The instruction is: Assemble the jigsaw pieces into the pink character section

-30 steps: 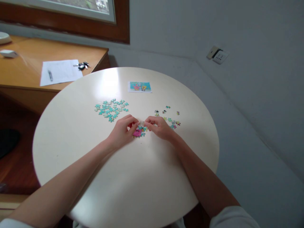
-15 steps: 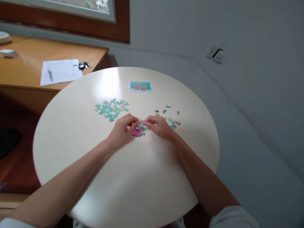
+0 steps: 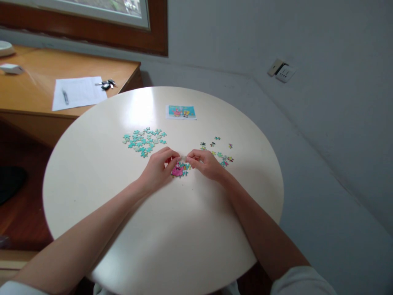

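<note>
My left hand (image 3: 160,164) and my right hand (image 3: 205,164) meet over the middle of the round white table (image 3: 147,241). Between their pinched fingertips is a small pale puzzle piece (image 3: 183,158), its printed side not visible to me. Just below the fingers lies a joined patch of puzzle (image 3: 178,170) showing a pink cartoon figure, partly covered by my hands. Loose turquoise puzzle pieces (image 3: 143,141) are spread beyond my left hand. To the right of my right hand lie several mixed-colour puzzle pieces (image 3: 226,159).
A picture card (image 3: 181,112) with cartoon figures lies toward the table's far side. On the wooden desk (image 3: 37,61) at the left are a paper sheet (image 3: 81,96), a pen (image 3: 65,97) and keys (image 3: 107,85). A wall socket (image 3: 285,73) is at the right.
</note>
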`<state>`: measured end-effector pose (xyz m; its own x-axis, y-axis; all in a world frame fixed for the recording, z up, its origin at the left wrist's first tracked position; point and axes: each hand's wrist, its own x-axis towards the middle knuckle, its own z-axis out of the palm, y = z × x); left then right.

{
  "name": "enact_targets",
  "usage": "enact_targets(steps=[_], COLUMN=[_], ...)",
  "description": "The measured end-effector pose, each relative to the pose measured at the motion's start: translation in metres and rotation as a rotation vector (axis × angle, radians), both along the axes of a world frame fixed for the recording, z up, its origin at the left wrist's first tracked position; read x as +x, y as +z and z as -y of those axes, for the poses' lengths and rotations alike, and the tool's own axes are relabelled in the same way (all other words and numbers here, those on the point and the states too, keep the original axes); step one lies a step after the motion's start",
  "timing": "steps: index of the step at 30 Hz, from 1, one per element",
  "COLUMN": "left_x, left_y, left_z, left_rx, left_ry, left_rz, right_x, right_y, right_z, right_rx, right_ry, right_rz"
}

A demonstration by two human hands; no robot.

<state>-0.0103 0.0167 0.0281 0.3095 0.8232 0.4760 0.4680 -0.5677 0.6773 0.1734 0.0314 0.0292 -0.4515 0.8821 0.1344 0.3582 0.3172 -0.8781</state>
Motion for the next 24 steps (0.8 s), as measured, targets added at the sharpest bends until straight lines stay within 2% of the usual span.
enact_targets(steps=[24], left_x=[-0.0009], left_y=[-0.0016], left_z=[-0.0002], left_rx=[-0.036], left_ry=[0.033], left_rz=[0.018], right_x=[0.0005], right_y=[0.0001], right_z=[0.0008], right_rx=[-0.023], right_ry=[-0.009], right_rz=[-0.022])
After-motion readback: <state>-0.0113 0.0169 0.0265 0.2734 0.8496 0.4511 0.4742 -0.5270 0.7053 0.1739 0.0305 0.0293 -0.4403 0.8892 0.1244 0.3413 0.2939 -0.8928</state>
